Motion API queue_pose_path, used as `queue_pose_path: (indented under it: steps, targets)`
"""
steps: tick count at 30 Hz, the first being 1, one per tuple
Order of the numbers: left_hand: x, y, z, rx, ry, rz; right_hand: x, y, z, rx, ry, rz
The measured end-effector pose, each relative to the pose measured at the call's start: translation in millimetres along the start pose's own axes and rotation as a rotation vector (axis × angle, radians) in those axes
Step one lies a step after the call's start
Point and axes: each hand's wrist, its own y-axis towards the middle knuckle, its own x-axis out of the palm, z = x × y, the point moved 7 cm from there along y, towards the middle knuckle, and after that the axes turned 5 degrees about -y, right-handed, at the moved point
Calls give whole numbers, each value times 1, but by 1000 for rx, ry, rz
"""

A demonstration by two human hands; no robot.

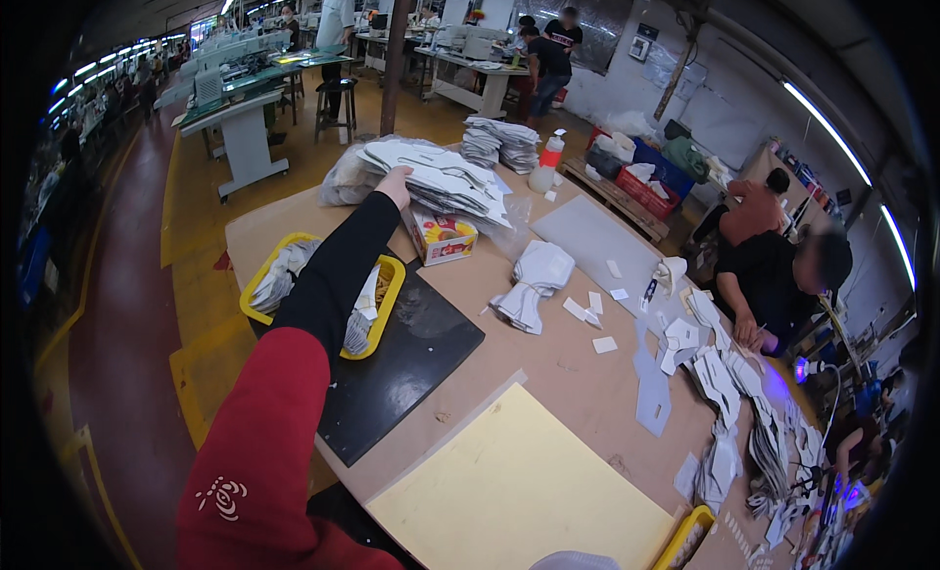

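My left arm, in a red sleeve with a black forearm, stretches across the table to a pile of flat white cut pieces (441, 178). At the pile's near left edge, my left hand (395, 186) is closed on a white piece; its fingertips are partly hidden. The pile rests beside clear plastic bags (348, 178) and over a small printed carton (441, 239). Under my forearm stands a yellow basket (394, 286) holding grey-white pieces. My right hand is out of view.
A cream board (519, 487) and a black mat (401, 350) cover the near table. Further right lie a grey-white bundle (534, 281), small white tags (605, 345) and several stacked pieces. A bottle with a red band (548, 159) stands behind. A co-worker (783, 286) works at the right.
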Motion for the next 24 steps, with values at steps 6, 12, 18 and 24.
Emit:
queue_pose_path:
  steps: [6,12,18,24]
  targets:
    - [-12,56,-47,-244,-907,371,5,4,-4,-30,8,-47]
    - [18,75,-17,-156,-1027,355,1,1,0,-11,-7,-22]
    - [69,12,86,-178,-1055,-13,-7,-9,6,-1,-26,12]
    - [53,-65,173,-96,-1104,-112,-15,-21,13,-37,2,30]
